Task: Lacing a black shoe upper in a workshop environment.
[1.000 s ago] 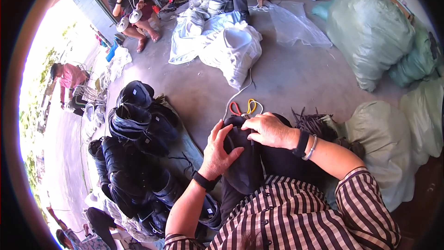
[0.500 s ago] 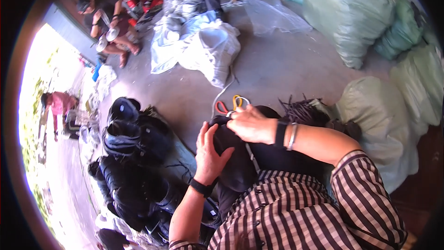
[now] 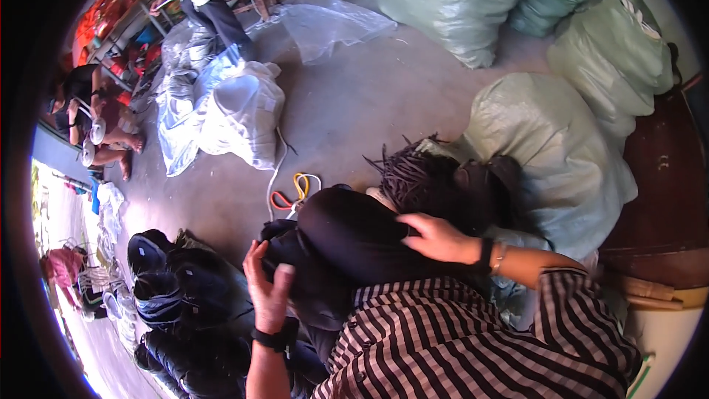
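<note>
My left hand (image 3: 267,286) is held upright beside my knee, fingers stretched and thumb apart, its fingertips against a soft black piece (image 3: 284,242). Over my dark-clad thigh (image 3: 351,229), my right hand (image 3: 444,239) has its thumb and first finger bent toward each other. Something dark shows between them, too small to name. Beyond the knee are red and yellow loops (image 3: 300,187) with a white cord. A bundle of dark, lace-like strands (image 3: 410,181) lies past my right hand.
Black padded, shoe-like pieces (image 3: 185,288) are piled at my left. Large pale-green sacks (image 3: 546,144) stand on the right, near a dark red panel (image 3: 661,199). White sacking (image 3: 240,114) lies ahead on the floor. Two seated people (image 3: 111,114) handle white pieces farther off.
My view has swung right. My right hand has left the red and yellow loops and moved right, over my thigh. My left hand stays beside the black piece.
</note>
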`<action>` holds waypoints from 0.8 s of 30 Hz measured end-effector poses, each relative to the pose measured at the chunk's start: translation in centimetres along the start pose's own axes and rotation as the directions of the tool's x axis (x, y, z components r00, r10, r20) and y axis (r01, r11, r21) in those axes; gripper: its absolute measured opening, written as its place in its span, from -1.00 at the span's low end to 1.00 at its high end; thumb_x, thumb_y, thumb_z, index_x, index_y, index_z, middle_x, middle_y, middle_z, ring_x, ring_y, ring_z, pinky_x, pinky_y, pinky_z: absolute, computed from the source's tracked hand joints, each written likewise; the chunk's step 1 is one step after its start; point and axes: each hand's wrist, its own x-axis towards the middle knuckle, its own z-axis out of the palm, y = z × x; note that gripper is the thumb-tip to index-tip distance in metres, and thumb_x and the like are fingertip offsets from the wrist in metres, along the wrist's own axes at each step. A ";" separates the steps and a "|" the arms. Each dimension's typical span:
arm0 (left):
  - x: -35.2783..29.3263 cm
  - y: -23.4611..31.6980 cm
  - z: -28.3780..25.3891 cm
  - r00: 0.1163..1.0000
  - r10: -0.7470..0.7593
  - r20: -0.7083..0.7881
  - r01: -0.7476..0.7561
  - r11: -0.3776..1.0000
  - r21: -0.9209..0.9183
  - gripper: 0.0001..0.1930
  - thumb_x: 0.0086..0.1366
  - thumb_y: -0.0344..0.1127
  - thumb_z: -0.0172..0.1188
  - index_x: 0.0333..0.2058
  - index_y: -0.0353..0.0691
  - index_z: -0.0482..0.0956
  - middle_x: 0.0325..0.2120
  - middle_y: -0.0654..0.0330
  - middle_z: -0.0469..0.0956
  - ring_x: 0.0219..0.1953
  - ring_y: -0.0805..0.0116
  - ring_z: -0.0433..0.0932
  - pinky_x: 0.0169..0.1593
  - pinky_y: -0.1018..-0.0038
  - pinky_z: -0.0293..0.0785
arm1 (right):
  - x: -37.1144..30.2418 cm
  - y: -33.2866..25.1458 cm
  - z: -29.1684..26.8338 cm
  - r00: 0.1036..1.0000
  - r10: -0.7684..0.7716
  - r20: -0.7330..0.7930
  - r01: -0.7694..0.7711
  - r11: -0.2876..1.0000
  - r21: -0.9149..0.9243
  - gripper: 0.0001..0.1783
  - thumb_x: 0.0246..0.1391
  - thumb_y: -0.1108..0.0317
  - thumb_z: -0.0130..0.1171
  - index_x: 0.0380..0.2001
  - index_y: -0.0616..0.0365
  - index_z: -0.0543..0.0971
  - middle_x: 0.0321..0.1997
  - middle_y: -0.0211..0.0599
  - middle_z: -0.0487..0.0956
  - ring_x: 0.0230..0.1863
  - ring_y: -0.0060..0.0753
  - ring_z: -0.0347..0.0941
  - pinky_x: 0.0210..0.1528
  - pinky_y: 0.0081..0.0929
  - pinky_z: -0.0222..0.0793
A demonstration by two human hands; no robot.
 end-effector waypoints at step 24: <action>5.2 -1.0 -1.3 0.863 -0.359 0.356 0.491 0.761 -0.424 -0.52 0.23 -0.30 0.12 0.13 -0.25 0.31 -0.06 0.19 0.47 -0.01 0.40 0.41 0.12 0.47 0.27 | -1.7 18.6 2.4 0.779 0.519 -0.352 -0.507 0.851 0.134 -0.54 -0.08 0.33 0.19 -0.10 0.26 0.36 -0.32 0.10 0.55 -0.17 0.07 0.48 -0.09 -0.24 0.39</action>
